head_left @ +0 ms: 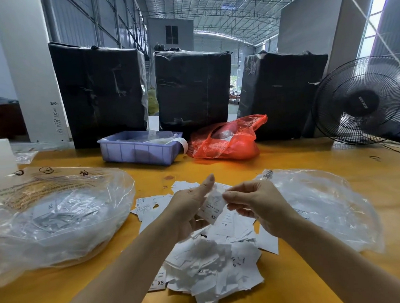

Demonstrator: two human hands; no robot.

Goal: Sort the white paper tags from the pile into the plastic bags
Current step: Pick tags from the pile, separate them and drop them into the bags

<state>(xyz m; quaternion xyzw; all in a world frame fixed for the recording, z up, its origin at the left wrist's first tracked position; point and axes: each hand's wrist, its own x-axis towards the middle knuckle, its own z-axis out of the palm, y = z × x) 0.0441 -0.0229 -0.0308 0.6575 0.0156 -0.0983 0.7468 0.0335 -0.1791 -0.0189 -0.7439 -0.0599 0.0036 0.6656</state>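
Note:
A loose pile of white paper tags (210, 267) printed with sizes such as XS and XL lies on the yellow table in front of me. Above the pile, my left hand (189, 207) and my right hand (258, 204) together hold one white tag (211, 206) marked XS; both pinch it at its upper edge. A large clear plastic bag (56, 220) with tags inside lies to the left of the pile. A second clear plastic bag (322, 204) lies to the right, also with some tags in it.
At the back of the yellow table (314, 156) stand a purple plastic bin (139, 151), a red plastic bag (227, 141) and three black-wrapped bales (194, 87). A black fan (365, 100) sits at the far right.

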